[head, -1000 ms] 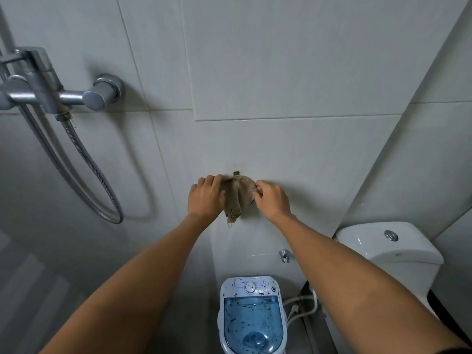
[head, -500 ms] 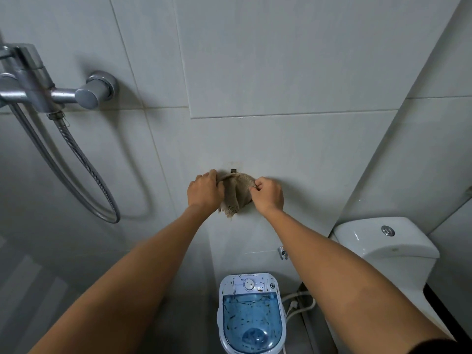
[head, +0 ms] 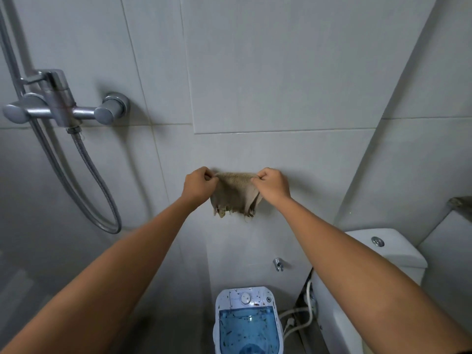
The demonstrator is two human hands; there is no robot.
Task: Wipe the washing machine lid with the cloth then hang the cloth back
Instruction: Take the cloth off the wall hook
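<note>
A frayed beige cloth (head: 236, 191) hangs spread against the grey tiled wall at arm's length. My left hand (head: 199, 185) pinches its upper left corner and my right hand (head: 272, 186) pinches its upper right corner, stretching the top edge flat. The hook behind the cloth is hidden. Far below, a small white washing machine (head: 246, 297) stands on the floor, and its blue see-through lid (head: 249, 330) is speckled with dark bits.
A chrome shower mixer (head: 63, 108) with a looping metal hose (head: 102, 190) juts from the wall at left. A white toilet cistern (head: 385, 249) stands at right, with white hoses (head: 298, 319) and a small wall tap (head: 278, 263) beside the machine.
My hands have drawn apart, spreading the bunched cloth wide along its top edge. The small dark hook seen above the cloth is now covered.
</note>
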